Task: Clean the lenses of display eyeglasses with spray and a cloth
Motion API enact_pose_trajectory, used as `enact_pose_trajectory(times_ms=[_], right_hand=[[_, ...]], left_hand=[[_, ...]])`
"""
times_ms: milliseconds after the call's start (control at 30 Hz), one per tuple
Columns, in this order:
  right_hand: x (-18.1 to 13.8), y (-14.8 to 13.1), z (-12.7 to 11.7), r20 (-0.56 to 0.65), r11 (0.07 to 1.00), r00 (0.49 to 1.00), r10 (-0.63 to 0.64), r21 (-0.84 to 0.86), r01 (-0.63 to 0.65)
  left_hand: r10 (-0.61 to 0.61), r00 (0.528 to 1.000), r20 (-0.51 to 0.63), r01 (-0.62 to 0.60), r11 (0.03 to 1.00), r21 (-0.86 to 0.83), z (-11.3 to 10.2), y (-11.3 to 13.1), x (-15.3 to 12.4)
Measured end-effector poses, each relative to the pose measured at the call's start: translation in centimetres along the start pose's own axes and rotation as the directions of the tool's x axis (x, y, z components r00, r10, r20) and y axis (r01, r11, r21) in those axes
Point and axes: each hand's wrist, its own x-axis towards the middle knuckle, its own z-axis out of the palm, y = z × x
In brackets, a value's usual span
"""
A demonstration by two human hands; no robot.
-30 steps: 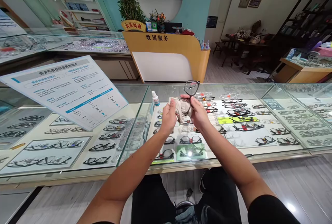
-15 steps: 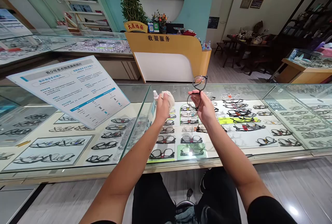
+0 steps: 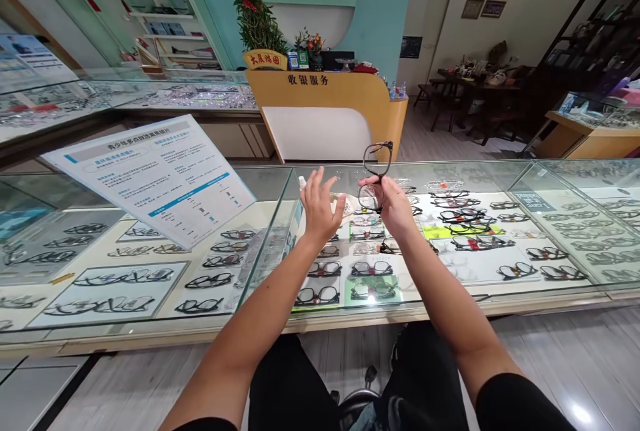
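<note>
My right hand [image 3: 397, 208] grips a pair of dark-framed eyeglasses [image 3: 377, 159], turned so that one lens is above the other, over the glass counter. To its left, my left hand [image 3: 323, 208] has its fingers spread and holds nothing. A pale cloth [image 3: 349, 204] lies on the glass just behind and right of that hand, partly covered by it. The white cap of a small bottle [image 3: 302, 182] shows beside my left fingertips; most of the bottle is hidden.
Beneath the glass top of the display counter [image 3: 450, 304] lie rows of eyeglasses [image 3: 370, 268]. A printed sheet [image 3: 155, 178] stands tilted at the left. Beyond the counter is a cashier desk [image 3: 320, 88]; a stool base [image 3: 363, 394] shows between my legs.
My left hand has let go of the pale cloth, which now lies on the counter, and its fingers have spread. My right hand still holds the eyeglasses, shifted slightly left.
</note>
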Motion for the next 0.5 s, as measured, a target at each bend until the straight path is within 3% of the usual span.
enact_pose_trajectory(times_ms=[167,300,400,500], right_hand=[[0.1,-1.5,-1.1,0.094,0.997,0.995,0.042,-0.061,-0.036],[0.8,-5.2,-2.0,0.232,0.973,0.967,0.105,-0.224,-0.052],[1.7,-8.8,-2.0,0.372,0.928,0.909,0.186,-0.371,-0.038],[2.1,-12.4,-1.5,0.502,0.855,0.831,0.238,-0.514,0.065]], left_hand=[[0.067,0.996,-0.064,-0.069,0.997,-0.034,-0.8,-0.1,0.3],[0.091,0.993,-0.076,-0.096,0.993,-0.075,-3.5,1.6,2.2],[0.230,0.973,-0.012,-0.229,0.966,-0.119,-6.3,4.1,4.9],[0.383,0.922,0.055,-0.373,0.918,-0.132,-8.6,6.5,7.4]])
